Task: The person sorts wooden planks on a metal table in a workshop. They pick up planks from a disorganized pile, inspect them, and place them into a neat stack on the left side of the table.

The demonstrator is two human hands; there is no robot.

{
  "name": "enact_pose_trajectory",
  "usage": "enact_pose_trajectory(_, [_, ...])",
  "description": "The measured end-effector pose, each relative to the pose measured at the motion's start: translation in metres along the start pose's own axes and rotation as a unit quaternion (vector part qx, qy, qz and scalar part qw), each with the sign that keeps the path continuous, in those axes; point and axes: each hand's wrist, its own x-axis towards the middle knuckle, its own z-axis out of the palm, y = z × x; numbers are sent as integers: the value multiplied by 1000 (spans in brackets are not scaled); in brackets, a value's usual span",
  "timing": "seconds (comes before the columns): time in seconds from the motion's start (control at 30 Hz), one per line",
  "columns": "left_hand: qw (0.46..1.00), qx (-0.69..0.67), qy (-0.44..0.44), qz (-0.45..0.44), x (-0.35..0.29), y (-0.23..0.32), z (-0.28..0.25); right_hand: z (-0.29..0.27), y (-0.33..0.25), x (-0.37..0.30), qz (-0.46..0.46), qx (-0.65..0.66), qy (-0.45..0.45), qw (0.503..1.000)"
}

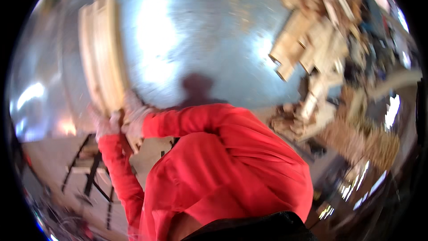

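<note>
A bundle of long pale wooden strips (104, 47) lies side by side on the metal tabletop at the left, with uneven far ends. My left hand (106, 124) is closed around the left side of the bundle's near end, by the table's front edge. On the other side of that end, my right hand (135, 114) grips the strips too, its forearm reaching across my body. Both hands are smeared by motion, so single fingers are hard to make out. Short ends of wood stick out below the hands, past the table edge.
A shiny grey-blue metal table (214, 22) stretches ahead. A loose heap of wooden boards (312, 40) covers its right side. Stacked wood pieces (365, 143) stand at the lower right. A dark-legged metal stand (92, 172) is below the table's left front edge.
</note>
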Motion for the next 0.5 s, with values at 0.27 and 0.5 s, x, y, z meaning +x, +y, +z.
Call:
enact_pose_trajectory(0.27, [963, 269, -15, 29, 10, 16, 11, -176, 107, -79, -25, -172, 288, 942])
enact_pose_trajectory(0.5, [965, 185, 138, 124, 26, 104, 35, -289, 352, -273, 498, 23, 587, 638])
